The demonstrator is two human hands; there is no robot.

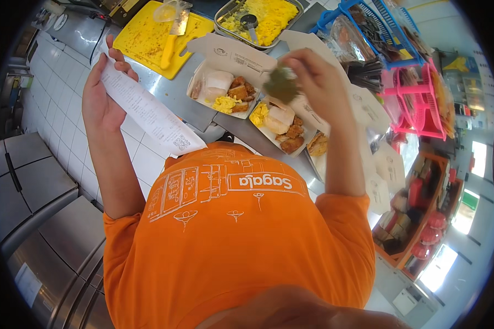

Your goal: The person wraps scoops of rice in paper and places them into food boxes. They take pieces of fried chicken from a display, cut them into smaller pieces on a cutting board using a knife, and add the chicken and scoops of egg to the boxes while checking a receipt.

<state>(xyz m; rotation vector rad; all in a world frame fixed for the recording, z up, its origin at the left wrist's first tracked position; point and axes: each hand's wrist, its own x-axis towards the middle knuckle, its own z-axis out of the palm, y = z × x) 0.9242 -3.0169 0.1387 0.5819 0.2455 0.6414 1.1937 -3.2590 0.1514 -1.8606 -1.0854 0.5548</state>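
Observation:
My left hand (107, 92) holds a long printed paper slip (148, 109), which hangs down to my orange shirt and bears lines of writing and a square code. Between the fingers of my right hand (317, 78) is a small green item (280, 85), blurred, perhaps a sachet. It hovers over the inner edges of two opened paper food boxes. The left food box (234, 55) contains a paper-wrapped item (217, 84), scrambled egg (226, 104) and browned fried pieces (241, 88). Similar food fills the nearer food box (308, 137), with egg (258, 115) at its left.
A yellow cutting board (142, 37) carries a knife (173, 43). Behind the boxes, a metal tray (221, 31) holds scrambled egg and a scoop (250, 24). More open boxes (370, 109) crowd the right, beside blue baskets (372, 24) and a pink rack (424, 98).

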